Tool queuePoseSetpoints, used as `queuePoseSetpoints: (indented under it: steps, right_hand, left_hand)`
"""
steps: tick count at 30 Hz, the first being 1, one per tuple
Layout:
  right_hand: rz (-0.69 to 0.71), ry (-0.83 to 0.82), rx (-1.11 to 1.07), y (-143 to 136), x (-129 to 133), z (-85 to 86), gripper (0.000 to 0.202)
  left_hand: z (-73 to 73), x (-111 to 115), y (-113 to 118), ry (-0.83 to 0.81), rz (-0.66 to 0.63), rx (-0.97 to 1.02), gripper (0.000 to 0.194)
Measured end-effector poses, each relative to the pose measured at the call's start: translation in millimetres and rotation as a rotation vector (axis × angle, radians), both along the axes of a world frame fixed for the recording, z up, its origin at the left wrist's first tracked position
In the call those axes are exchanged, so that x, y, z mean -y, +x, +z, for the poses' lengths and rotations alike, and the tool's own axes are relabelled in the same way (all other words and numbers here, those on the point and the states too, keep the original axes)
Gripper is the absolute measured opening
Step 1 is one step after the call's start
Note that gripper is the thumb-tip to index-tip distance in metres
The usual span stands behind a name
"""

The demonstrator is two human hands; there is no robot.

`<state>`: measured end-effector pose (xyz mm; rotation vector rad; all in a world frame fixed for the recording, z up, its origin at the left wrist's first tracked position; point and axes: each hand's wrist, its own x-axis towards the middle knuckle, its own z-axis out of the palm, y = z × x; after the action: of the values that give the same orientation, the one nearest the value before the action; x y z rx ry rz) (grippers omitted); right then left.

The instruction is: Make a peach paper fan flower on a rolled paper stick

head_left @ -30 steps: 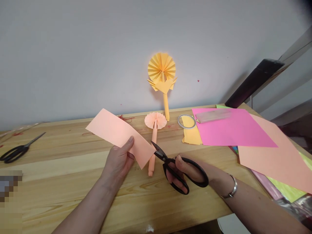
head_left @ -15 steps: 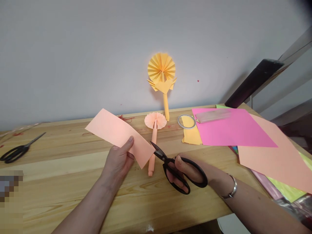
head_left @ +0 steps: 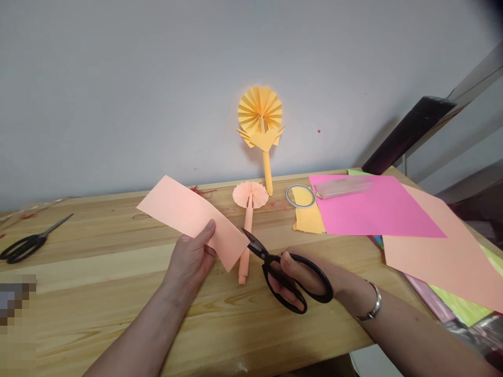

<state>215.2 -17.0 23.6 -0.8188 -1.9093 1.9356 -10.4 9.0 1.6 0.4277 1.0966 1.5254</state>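
Note:
A rectangular sheet of peach paper [head_left: 184, 207] is pinched in my left hand [head_left: 194, 256], thumb on top and fingers underneath. My right hand [head_left: 301, 272] grips black-handled scissors [head_left: 267, 256] through the loops. Their blades are parted at the paper's right end, one above the sheet and the other hidden behind it. Beneath, on the table, lies a peach paper fan [head_left: 250, 195] with a rolled handle, partly covered by the sheet and the blades. Leaning on the wall behind is a yellow pleated paper fan [head_left: 260, 107] with a rolled stick and folded trim.
A second pair of scissors [head_left: 29, 246] rests at the left of the wooden table [head_left: 118, 293]. To the right are a tape ring [head_left: 299, 196], yellow paper [head_left: 309, 219], a pink sheet [head_left: 365, 214], larger peach paper [head_left: 440, 256] and a black roll [head_left: 411, 133].
Hardly anything differs. Both hands, the peach paper and the scissors keep almost the same positions, with only a tiny shift of the view.

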Motion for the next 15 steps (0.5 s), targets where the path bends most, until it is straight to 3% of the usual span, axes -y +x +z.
queuePoseSetpoints:
  steps: [15]
  right_hand:
    - [-0.011,-0.026,-0.005,-2.4,-0.7,0.5,0.057]
  left_hand:
    - [2.0,-0.1,0.8,-0.011,0.012,0.025,0.022]
